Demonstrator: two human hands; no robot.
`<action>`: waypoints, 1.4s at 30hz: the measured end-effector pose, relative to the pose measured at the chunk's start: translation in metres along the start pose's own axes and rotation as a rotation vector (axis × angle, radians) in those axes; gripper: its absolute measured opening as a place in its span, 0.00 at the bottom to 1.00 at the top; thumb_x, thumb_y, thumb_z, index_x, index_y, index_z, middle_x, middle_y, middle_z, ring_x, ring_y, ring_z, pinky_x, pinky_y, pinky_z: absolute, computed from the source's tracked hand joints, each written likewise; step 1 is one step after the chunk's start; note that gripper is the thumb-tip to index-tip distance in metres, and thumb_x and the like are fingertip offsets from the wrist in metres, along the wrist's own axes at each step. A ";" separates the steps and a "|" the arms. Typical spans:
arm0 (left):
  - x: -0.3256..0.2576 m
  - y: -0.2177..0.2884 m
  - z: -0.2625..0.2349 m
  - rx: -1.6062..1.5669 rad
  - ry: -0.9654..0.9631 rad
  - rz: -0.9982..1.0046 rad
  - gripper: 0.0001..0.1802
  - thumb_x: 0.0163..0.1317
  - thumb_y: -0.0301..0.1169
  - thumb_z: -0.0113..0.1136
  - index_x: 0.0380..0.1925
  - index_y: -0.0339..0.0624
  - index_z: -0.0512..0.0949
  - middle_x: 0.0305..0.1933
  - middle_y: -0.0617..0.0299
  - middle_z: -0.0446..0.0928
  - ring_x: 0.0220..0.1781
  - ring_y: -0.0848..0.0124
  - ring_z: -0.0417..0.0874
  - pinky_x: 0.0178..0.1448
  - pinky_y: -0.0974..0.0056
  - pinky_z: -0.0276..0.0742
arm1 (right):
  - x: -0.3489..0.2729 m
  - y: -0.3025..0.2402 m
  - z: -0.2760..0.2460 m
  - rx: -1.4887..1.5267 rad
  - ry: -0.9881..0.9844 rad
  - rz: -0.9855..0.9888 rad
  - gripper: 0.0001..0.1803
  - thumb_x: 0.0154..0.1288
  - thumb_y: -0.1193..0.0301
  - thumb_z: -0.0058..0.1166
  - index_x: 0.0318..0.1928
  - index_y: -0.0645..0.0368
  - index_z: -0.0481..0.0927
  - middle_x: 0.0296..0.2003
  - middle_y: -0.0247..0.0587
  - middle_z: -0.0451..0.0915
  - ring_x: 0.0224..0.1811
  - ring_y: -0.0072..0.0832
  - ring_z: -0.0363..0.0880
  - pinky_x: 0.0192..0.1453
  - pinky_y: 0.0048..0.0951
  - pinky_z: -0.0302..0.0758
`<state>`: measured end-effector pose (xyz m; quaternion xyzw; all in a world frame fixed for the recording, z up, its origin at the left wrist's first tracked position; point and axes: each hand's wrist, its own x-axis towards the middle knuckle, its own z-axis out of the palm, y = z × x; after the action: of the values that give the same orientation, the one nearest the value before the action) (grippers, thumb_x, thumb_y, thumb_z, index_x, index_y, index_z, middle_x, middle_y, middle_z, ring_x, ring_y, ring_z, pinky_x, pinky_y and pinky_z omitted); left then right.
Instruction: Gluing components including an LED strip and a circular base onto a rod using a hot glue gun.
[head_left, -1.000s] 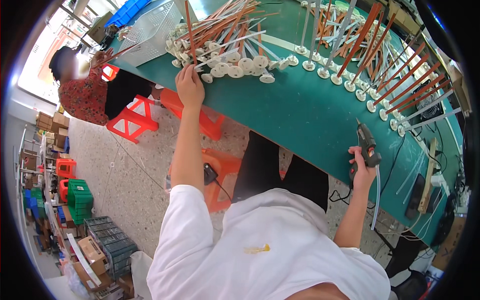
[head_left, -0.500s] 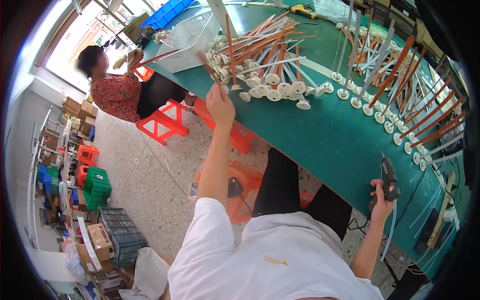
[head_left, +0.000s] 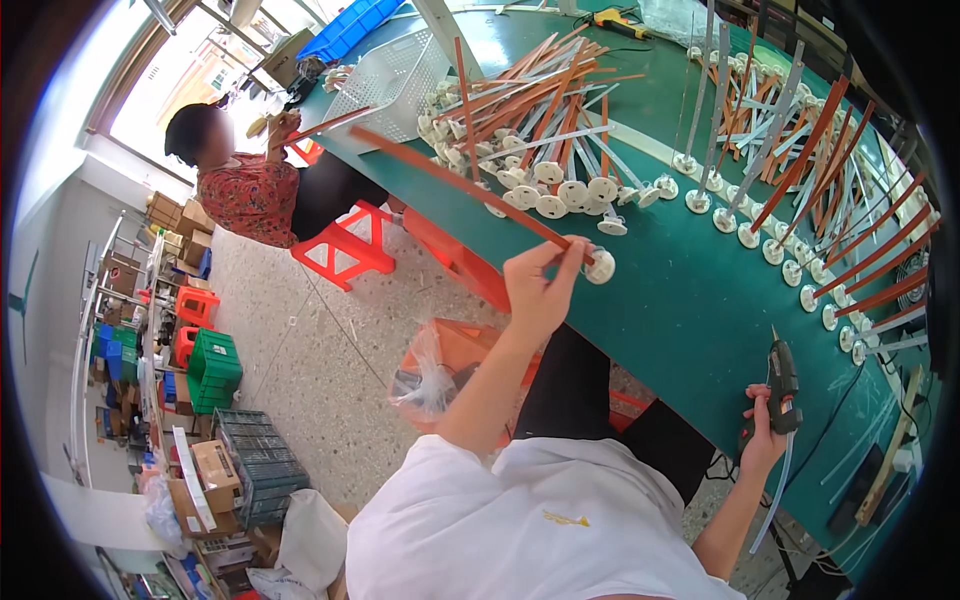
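Note:
Between the fingers of my left hand is a reddish-brown strip with a round white base at its near end. The strip slants up to the left, above the table's front edge. My right hand grips a dark glue gun by its handle, its tip pointing up and away, with a pale glue stick trailing from its rear. A heap of brown and grey strips with white bases lies ahead of my left hand. Further right, a row of white bases stands with strips upright or leaning.
A white perforated basket and a blue crate stand at the far left of the green table. A co-worker sits beyond on a red stool. A yellow-and-black tool lies at the back. Cables run along the right.
My left hand has come right and nearer with the strip and its white base, away from beside the heap. My right hand stays nearly in place with the glue gun.

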<state>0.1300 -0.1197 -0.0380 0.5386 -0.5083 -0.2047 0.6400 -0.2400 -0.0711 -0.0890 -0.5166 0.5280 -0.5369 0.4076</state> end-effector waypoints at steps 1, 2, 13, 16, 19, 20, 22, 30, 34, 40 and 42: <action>-0.001 -0.002 0.003 -0.138 -0.031 -0.048 0.08 0.72 0.23 0.58 0.42 0.29 0.84 0.36 0.61 0.86 0.36 0.77 0.84 0.46 0.71 0.80 | 0.000 -0.001 0.001 0.013 0.023 -0.009 0.06 0.72 0.73 0.56 0.43 0.63 0.82 0.43 0.41 0.85 0.44 0.26 0.83 0.38 0.25 0.75; -0.002 0.003 0.003 -0.084 -0.085 -0.047 0.08 0.72 0.23 0.58 0.42 0.28 0.84 0.36 0.60 0.86 0.37 0.75 0.85 0.46 0.70 0.81 | 0.000 -0.001 0.001 0.015 0.024 -0.009 0.06 0.72 0.73 0.56 0.43 0.63 0.82 0.43 0.41 0.85 0.44 0.26 0.83 0.38 0.25 0.75; -0.016 0.024 -0.020 0.180 -0.160 -0.010 0.06 0.63 0.23 0.66 0.38 0.33 0.86 0.36 0.55 0.88 0.34 0.72 0.88 0.40 0.68 0.82 | 0.005 -0.006 0.005 -0.008 0.000 -0.039 0.07 0.71 0.74 0.56 0.43 0.65 0.82 0.41 0.41 0.85 0.43 0.26 0.82 0.38 0.24 0.74; -0.013 0.029 -0.019 0.251 -0.217 0.119 0.06 0.64 0.21 0.64 0.39 0.32 0.86 0.38 0.54 0.86 0.37 0.70 0.89 0.41 0.68 0.83 | 0.007 -0.008 0.005 -0.018 -0.005 -0.017 0.07 0.73 0.73 0.56 0.42 0.64 0.83 0.42 0.40 0.85 0.44 0.24 0.82 0.36 0.24 0.74; -0.015 0.036 -0.017 0.486 -0.170 0.215 0.06 0.62 0.20 0.65 0.38 0.33 0.86 0.37 0.54 0.85 0.34 0.69 0.88 0.37 0.68 0.83 | 0.006 -0.006 -0.001 -0.034 -0.017 -0.008 0.07 0.72 0.74 0.55 0.42 0.65 0.83 0.41 0.40 0.85 0.43 0.24 0.82 0.35 0.23 0.74; -0.014 0.036 -0.017 0.434 -0.169 0.167 0.04 0.61 0.20 0.66 0.36 0.33 0.86 0.36 0.55 0.84 0.33 0.68 0.87 0.36 0.66 0.82 | 0.005 -0.005 -0.001 -0.028 -0.010 -0.010 0.07 0.72 0.74 0.55 0.42 0.65 0.83 0.41 0.40 0.85 0.43 0.24 0.82 0.35 0.23 0.74; -0.015 0.038 -0.015 0.377 -0.176 0.116 0.03 0.60 0.21 0.67 0.34 0.33 0.86 0.36 0.56 0.82 0.31 0.68 0.85 0.36 0.65 0.81 | 0.003 -0.003 -0.004 -0.009 -0.013 -0.027 0.07 0.72 0.74 0.56 0.43 0.65 0.83 0.41 0.40 0.85 0.42 0.24 0.83 0.35 0.23 0.74; 0.001 0.033 -0.013 0.464 -0.219 0.184 0.06 0.61 0.21 0.66 0.38 0.35 0.87 0.31 0.58 0.84 0.31 0.74 0.84 0.37 0.69 0.77 | -0.001 -0.021 0.007 -0.053 0.033 0.069 0.07 0.70 0.74 0.58 0.44 0.64 0.84 0.41 0.39 0.85 0.40 0.22 0.82 0.36 0.22 0.75; 0.004 0.035 -0.014 0.490 -0.265 0.168 0.05 0.60 0.20 0.65 0.36 0.33 0.86 0.35 0.54 0.86 0.33 0.66 0.88 0.38 0.65 0.80 | -0.002 -0.037 0.014 -0.030 0.043 0.223 0.08 0.69 0.73 0.59 0.45 0.62 0.84 0.41 0.39 0.85 0.39 0.22 0.81 0.37 0.23 0.75; 0.000 0.022 -0.002 0.229 -0.378 0.066 0.09 0.64 0.16 0.60 0.42 0.28 0.85 0.39 0.53 0.87 0.35 0.71 0.88 0.40 0.70 0.82 | 0.020 -0.082 0.026 0.042 -0.471 0.256 0.09 0.64 0.74 0.59 0.43 0.65 0.83 0.37 0.40 0.85 0.37 0.25 0.81 0.38 0.26 0.76; 0.000 0.027 -0.003 0.227 -0.401 0.016 0.09 0.64 0.16 0.60 0.43 0.28 0.85 0.39 0.53 0.87 0.35 0.73 0.88 0.41 0.71 0.82 | 0.035 -0.095 0.035 -0.081 -0.657 0.210 0.09 0.63 0.73 0.59 0.42 0.65 0.83 0.35 0.40 0.85 0.35 0.25 0.81 0.39 0.27 0.76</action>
<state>0.1246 -0.1090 -0.0135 0.5517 -0.6495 -0.2437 0.4631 -0.2004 -0.1002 0.0062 -0.6206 0.4395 -0.2757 0.5880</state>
